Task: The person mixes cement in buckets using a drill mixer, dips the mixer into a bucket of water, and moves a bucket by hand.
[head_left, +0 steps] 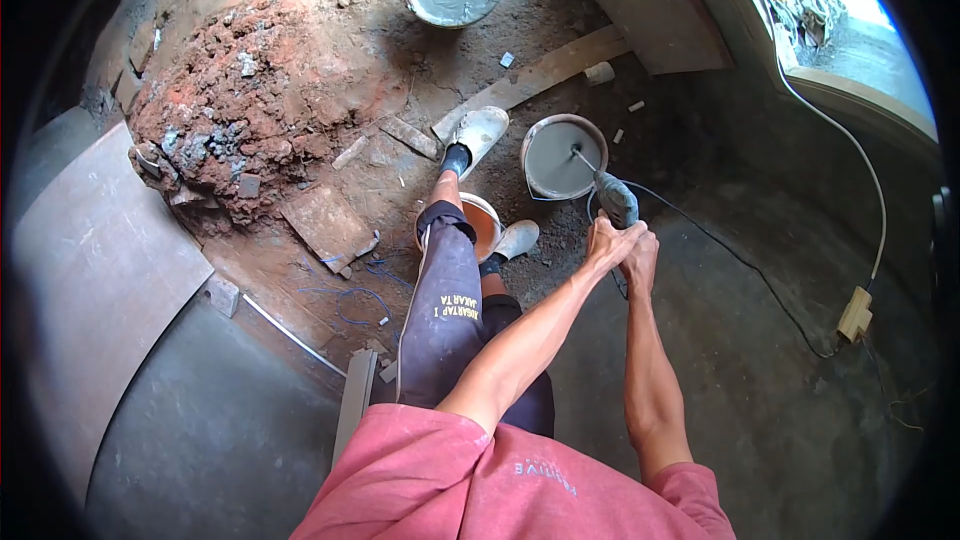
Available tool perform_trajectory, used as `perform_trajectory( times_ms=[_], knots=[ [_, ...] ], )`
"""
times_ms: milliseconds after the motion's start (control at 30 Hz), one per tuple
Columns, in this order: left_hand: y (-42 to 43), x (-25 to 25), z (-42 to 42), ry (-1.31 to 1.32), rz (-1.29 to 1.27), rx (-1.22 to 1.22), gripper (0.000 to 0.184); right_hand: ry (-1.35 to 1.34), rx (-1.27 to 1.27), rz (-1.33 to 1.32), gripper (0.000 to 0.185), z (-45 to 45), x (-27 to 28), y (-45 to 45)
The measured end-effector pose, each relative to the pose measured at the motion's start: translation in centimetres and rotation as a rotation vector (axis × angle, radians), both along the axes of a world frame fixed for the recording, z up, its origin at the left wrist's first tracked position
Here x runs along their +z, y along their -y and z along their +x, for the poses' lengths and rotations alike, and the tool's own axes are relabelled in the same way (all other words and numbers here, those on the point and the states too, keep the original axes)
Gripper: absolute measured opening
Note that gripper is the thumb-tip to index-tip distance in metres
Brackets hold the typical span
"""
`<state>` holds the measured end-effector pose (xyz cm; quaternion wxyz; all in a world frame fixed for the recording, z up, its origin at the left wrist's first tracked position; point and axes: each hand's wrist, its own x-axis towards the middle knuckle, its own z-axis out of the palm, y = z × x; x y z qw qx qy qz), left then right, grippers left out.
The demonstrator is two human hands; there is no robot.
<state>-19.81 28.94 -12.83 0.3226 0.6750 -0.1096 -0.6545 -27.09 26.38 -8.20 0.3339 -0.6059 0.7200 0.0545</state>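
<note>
Both of my hands are wrapped round a grey power mixer (617, 202), my left hand (606, 243) on its left side and my right hand (640, 252) on its right. The mixer's thin rod (584, 157) slants down into wet grey mix in a round bucket (527, 172). A dark cable runs from the tool toward the lower right. Beside my feet stands an orange-lined bucket (487, 224), partly hidden by my leg. Farther off sits another bucket (408, 2) holding smooth grey mix.
A heap of reddish rubble (225, 105) lies at the upper left, with a loose board (330, 225) below it. At the right, a pale extension socket (855, 314) joins the cables. A curved wall (830, 180) rises behind it. A large panel (110, 290) leans left.
</note>
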Motion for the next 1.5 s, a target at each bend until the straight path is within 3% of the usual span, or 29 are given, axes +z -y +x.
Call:
perform_trajectory(
  times_ms=[200, 300, 433, 567, 667, 933, 1500],
  knots=[
    [-1.6, 0.3, -1.2, 0.037, 0.072, -0.020, 0.074, 0.016, -0.024, 0.065, 0.043, -0.5, 0.9, -1.3],
    [-2.1, 1.2, -1.3, 0.062, 0.117, -0.005, 0.066, 0.019, -0.031, 0.082, 0.042, -1.0, 0.7, -2.1],
    [-2.9, 1.5, -1.0, 0.117, 0.199, -0.128, 0.065, 0.024, -0.035, 0.114, 0.039, -1.4, -0.1, -3.5],
    [-4.4, 0.9, -0.9, 0.123, 0.131, 0.031, 0.062, 0.029, 0.043, 0.122, 0.038, -1.4, -1.1, -4.3],
    [-4.0, 2.1, 0.8, 0.185, 0.175, -0.051, 0.061, 0.090, 0.046, 0.097, 0.036, -0.7, -1.8, -4.8],
    [-2.5, 1.2, 2.0, 0.275, 0.059, 0.025, 0.060, 0.142, -0.036, 0.043, 0.033, 1.5, -1.4, -2.9],
    [1.1, 0.8, 0.8, 0.102, -0.005, -0.107, 0.060, 0.049, -0.106, 0.010, 0.042, -0.5, -1.0, 0.1]
  ],
)
